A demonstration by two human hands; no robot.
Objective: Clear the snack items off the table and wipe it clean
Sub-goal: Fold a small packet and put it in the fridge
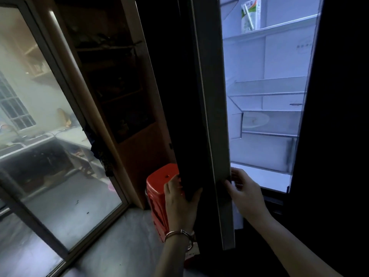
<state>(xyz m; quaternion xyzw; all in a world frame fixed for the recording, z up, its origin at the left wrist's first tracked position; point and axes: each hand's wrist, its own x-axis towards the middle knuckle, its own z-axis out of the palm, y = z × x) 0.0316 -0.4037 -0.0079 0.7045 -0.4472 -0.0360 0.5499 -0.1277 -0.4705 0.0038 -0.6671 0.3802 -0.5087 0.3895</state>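
Snack carton of white and green card (251,16), with a straw on its front, stands upright on the top glass shelf (279,29) of the lit white fridge interior (265,146), high above the fingers of both hands and to their right. Far to the left of the fingers is a grey-framed glass sliding door (40,116); through its hazy pane a pale kitchen bench (65,134) shows. Next comes a tall wooden cabinet (111,86) with dark open shelves, up and left of the left fingers. A red plastic stool (157,188) stands on the grey floor (119,246), just behind the left hand (179,200). That hand, with a metal bracelet (179,234) on its wrist, grips the low edge of the dark open fridge door (179,96): the thumb lies on the door's near side and the fingers (169,186) wrap round its far side. The door's grey inner strip (213,116) runs between the two hands. The right hand (245,192) reaches in from the right, its fingers (236,174) curled against that strip; a small white patch shows at the fingertips, and whether they pinch anything cannot be told. Well to the right of these fingers hangs the other dark fridge door (329,136).
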